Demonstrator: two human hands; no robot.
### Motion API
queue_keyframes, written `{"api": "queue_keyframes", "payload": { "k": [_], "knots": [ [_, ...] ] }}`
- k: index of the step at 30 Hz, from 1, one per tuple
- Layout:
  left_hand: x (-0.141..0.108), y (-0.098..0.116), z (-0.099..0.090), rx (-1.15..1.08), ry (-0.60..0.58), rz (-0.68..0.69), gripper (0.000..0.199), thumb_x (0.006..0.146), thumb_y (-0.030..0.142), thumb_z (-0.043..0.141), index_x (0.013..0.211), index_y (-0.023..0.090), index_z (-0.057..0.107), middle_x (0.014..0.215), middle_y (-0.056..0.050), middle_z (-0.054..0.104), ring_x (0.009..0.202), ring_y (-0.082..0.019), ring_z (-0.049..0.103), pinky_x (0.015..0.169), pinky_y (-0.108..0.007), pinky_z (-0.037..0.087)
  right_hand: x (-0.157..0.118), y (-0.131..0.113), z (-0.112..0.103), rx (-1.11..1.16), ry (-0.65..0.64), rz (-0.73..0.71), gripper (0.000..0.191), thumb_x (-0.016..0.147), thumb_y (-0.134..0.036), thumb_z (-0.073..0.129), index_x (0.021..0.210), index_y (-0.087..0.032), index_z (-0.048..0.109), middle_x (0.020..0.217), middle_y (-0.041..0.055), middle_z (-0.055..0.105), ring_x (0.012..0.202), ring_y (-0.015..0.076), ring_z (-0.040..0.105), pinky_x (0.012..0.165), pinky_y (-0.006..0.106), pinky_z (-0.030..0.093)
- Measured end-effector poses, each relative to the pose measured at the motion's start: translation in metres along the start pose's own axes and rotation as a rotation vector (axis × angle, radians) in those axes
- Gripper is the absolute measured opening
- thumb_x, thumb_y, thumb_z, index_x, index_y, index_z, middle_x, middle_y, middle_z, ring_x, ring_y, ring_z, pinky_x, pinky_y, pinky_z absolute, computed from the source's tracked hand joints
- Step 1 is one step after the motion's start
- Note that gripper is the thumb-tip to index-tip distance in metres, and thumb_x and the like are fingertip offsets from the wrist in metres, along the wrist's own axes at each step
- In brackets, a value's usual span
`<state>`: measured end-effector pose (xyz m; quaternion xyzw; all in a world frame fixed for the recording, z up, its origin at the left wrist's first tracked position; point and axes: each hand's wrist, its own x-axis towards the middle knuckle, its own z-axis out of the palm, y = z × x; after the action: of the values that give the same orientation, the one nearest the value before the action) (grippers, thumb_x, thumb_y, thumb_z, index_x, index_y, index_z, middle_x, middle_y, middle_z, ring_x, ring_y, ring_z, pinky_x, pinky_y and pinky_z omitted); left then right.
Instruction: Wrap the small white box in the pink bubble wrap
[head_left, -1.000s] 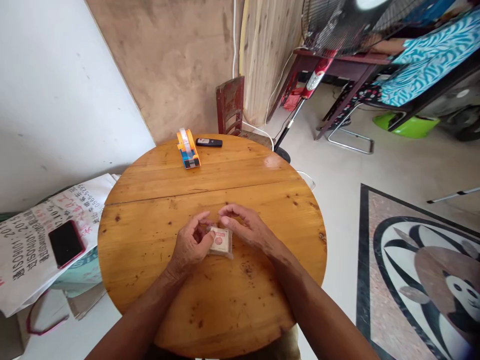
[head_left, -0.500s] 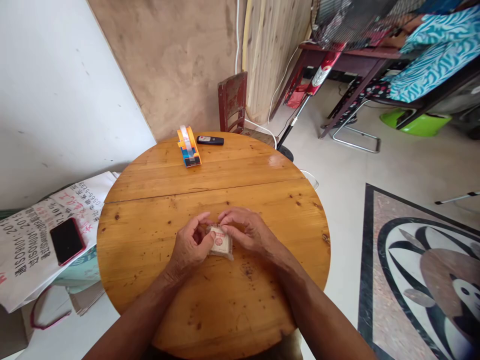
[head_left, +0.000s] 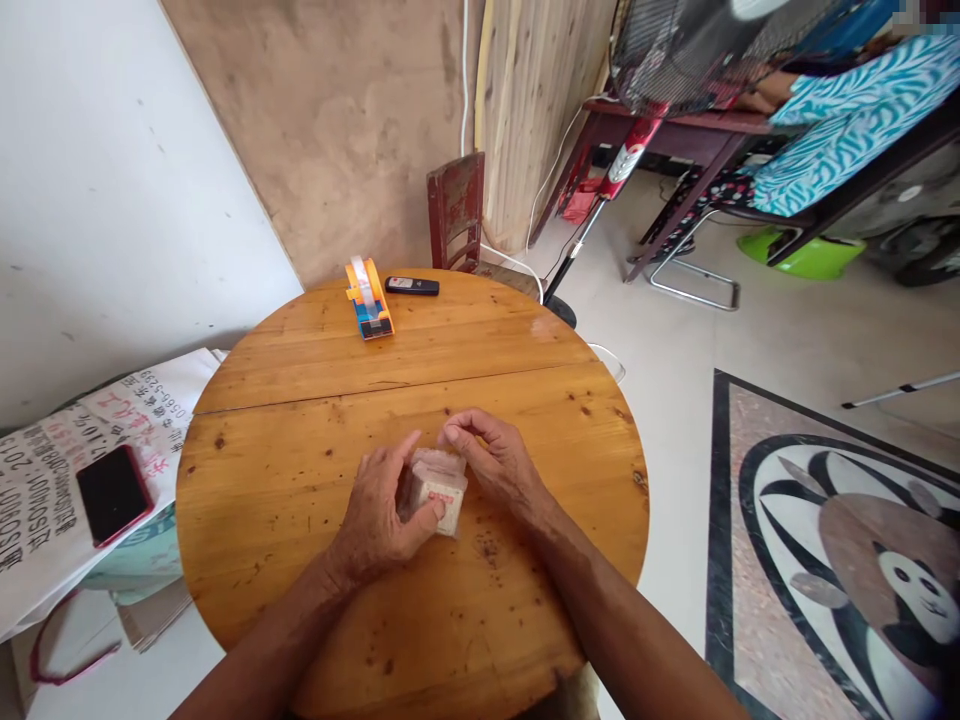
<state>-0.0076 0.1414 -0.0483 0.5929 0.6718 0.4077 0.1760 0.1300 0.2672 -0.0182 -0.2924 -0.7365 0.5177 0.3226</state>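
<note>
A small pale packet (head_left: 444, 497) in clear wrapping, with red print on its face, is tilted up near the middle of the round wooden table (head_left: 510, 400). My left hand (head_left: 386, 505) grips it from the left, its thumb across the front face. On the packet's upper right, my right hand (head_left: 491, 455) has thumb and forefinger pinched together near the wrapping's edge; what is between those fingertips is too small to make out.
An orange and blue tape dispenser (head_left: 369, 298) and a black remote-like device (head_left: 412, 286) lie at the table's far edge. Left are a phone (head_left: 114, 495) and printed sacks (head_left: 45, 450). Behind stand a red chair (head_left: 456, 212), a fan (head_left: 626, 160) and a seated person.
The packet has been tipped up, showing more of its top side. My left hand has opened wider around it, and my right fingers have pulled slightly away from its face.
</note>
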Motion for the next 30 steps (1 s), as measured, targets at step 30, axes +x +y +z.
{"api": "queue_keyframes", "payload": {
  "k": [30],
  "knots": [
    [-0.005,0.002,0.01,-0.092,-0.023,0.25,0.079,0.078,0.013,0.061,0.149,0.022,0.026,0.147,-0.016,0.042,0.137,-0.03,0.042,0.113,-0.048,0.039,0.03,-0.017,-0.01,0.209,0.045,0.09,0.033,0.081,-0.049,0.063,0.069,-0.019,0.057,0.063,0.0002,0.062,0.057,0.0123,0.052,0.056,0.026,0.042]
  ]
}}
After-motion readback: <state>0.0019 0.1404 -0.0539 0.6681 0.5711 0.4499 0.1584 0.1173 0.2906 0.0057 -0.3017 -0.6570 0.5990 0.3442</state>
